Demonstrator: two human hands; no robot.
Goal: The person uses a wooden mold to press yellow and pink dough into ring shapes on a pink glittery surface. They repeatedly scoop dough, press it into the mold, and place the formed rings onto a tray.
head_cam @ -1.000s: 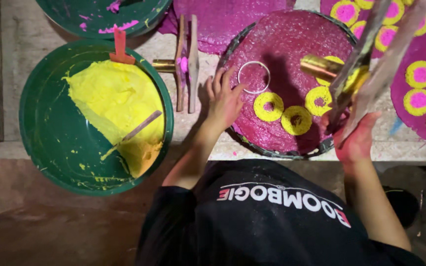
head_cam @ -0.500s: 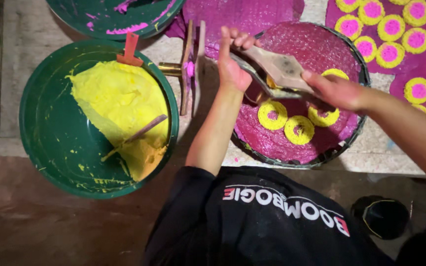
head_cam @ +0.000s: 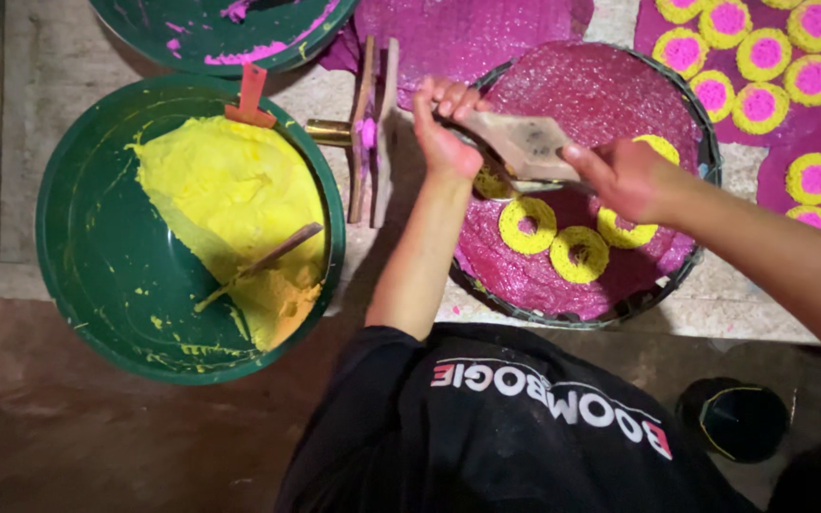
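Observation:
My left hand (head_cam: pixel 444 133) and my right hand (head_cam: pixel 624 176) are both closed on a flat beige paddle-like tool (head_cam: pixel 525 141), one at each end. They hold it just above a round dark-rimmed tray (head_cam: pixel 686 275) covered with a magenta layer. Yellow rings (head_cam: pixel 527 225) lie on that layer below the tool, a second one (head_cam: pixel 579 254) beside the first. Parts of other rings are hidden under my hands.
A big green basin (head_cam: pixel 106 275) at left holds yellow paste (head_cam: pixel 230 199) and a stick (head_cam: pixel 268 258). Another green basin (head_cam: pixel 211 43) with pink smears sits above. Wooden slats (head_cam: pixel 372 123) stand between basin and tray. Yellow-and-pink discs (head_cam: pixel 762 57) lie top right. A dark cup (head_cam: pixel 738 418) is at lower right.
A second ago my left hand lay flat on the tray beside a metal ring and my right hand held the tool raised. Both hands now grip the tool over the tray.

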